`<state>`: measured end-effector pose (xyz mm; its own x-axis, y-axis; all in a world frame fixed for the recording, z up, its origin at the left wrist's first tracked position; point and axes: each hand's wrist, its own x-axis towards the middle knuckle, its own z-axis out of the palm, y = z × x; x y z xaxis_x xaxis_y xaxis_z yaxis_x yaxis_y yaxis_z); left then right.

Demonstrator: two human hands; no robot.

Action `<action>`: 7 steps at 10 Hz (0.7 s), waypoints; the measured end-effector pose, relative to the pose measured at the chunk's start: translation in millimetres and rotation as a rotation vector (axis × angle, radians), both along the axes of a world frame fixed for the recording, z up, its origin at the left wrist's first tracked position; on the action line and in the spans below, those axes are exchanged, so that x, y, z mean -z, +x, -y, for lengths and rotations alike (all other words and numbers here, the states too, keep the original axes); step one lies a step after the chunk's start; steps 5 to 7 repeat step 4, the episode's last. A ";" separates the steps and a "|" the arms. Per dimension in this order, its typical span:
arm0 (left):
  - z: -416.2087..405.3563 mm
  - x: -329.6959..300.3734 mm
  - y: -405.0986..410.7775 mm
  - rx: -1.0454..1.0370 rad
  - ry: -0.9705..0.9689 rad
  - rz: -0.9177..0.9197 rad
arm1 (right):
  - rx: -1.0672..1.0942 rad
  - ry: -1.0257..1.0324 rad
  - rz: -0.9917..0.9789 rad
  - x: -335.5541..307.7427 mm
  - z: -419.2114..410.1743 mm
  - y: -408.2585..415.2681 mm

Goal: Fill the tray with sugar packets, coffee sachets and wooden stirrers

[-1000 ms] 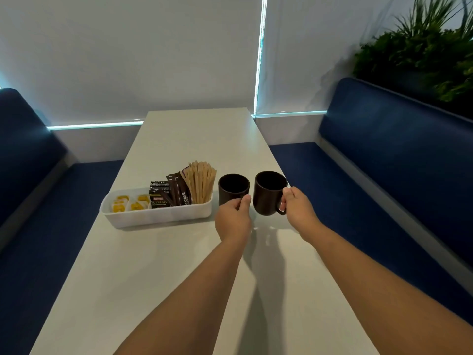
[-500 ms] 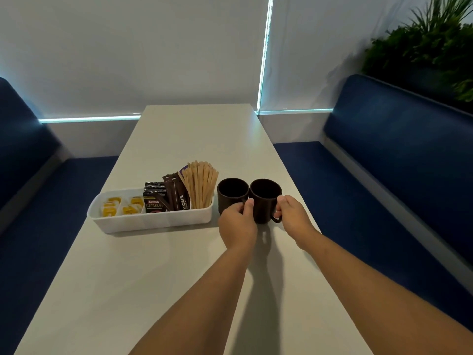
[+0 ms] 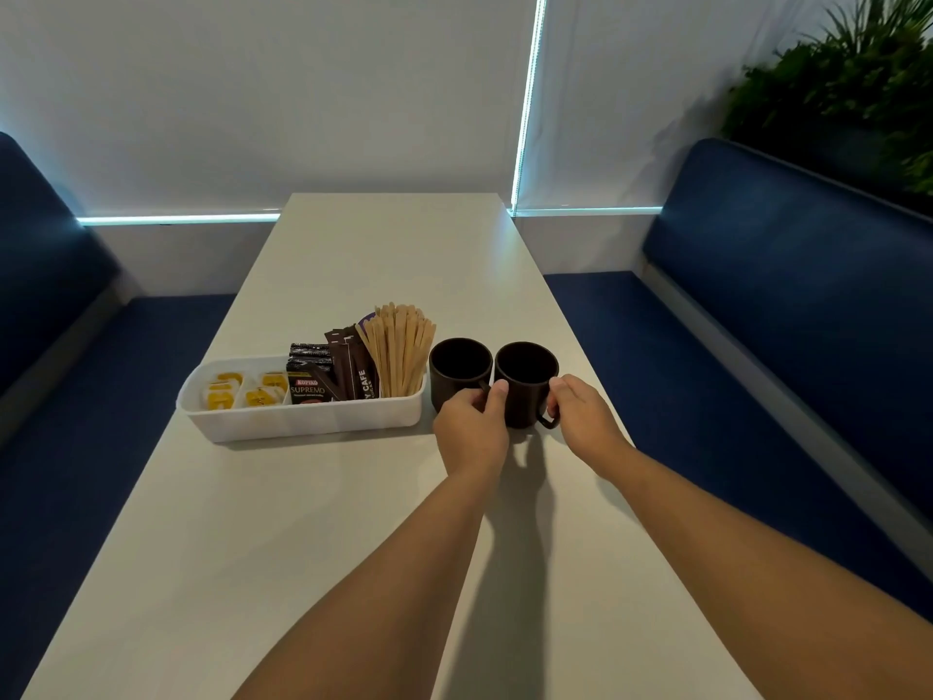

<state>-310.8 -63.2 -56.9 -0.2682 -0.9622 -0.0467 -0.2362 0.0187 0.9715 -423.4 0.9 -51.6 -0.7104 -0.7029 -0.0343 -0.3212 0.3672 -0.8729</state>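
Two bare forearms reach forward from 6 o'clock over a long white desk (image 3: 353,497) set between blue benches (image 3: 787,305). Near the middle of the desk stands a white tray (image 3: 303,421), lying crosswise. Its contents run in three groups: yellow-and-white sugar packets (image 3: 242,391) at the 9 o'clock end, dark coffee sachets (image 3: 328,371) upright in the middle, and a fanned bundle of wooden stirrers (image 3: 401,353) at the 3 o'clock end, leaning against the tray wall.

Just beside the tray, at its 3 o'clock side, two dark mugs stand upright and touch each other. The left hand (image 3: 472,429) is curled around the near side of the left mug (image 3: 459,368), thumb raised beside it, fingers closed on what seems to be its handle, though the hand covers most of it. The right hand (image 3: 585,414) is curled loosely at the 3 o'clock side of the right mug (image 3: 525,381), fingertips on or at the handle; whether it truly grips cannot be told. A green plant (image 3: 848,78) sits behind the bench at 2 o'clock.
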 end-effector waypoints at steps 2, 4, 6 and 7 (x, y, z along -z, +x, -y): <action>-2.5 1.1 0.2 0.016 0.017 -0.036 | -0.025 0.012 -0.029 -1.7 -1.6 -2.1; -6.2 -4.0 5.8 0.000 0.047 0.000 | 0.026 0.037 -0.021 -4.4 -5.4 1.3; -6.2 -4.0 5.8 0.000 0.047 0.000 | 0.026 0.037 -0.021 -4.4 -5.4 1.3; -6.2 -4.0 5.8 0.000 0.047 0.000 | 0.026 0.037 -0.021 -4.4 -5.4 1.3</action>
